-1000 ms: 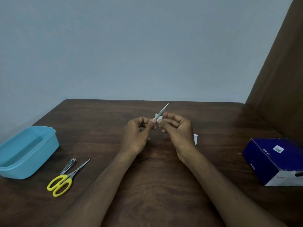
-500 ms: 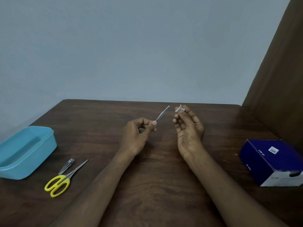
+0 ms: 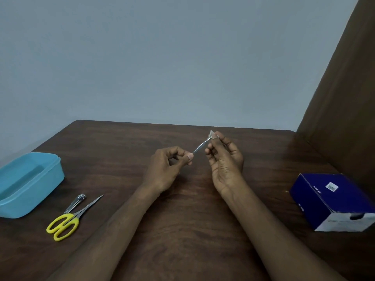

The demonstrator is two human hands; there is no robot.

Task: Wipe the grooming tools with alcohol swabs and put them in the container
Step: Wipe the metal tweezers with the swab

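Now, mid-frame, the left hand pinches the tweezers by the base. The right hand pinches a swab on their tip.

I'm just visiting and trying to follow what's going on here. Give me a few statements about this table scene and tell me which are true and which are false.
1. The left hand pinches one end of thin metal tweezers. True.
2. The right hand holds a small white swab at the tweezers' far tip. True.
3. The yellow-handled scissors lie inside the blue container. False: they lie on the table beside it.
4. The nail clipper sits to the right of the hands. False: it lies left of them, next to the scissors.
5. A dark blue box stands on the right side of the table. True.
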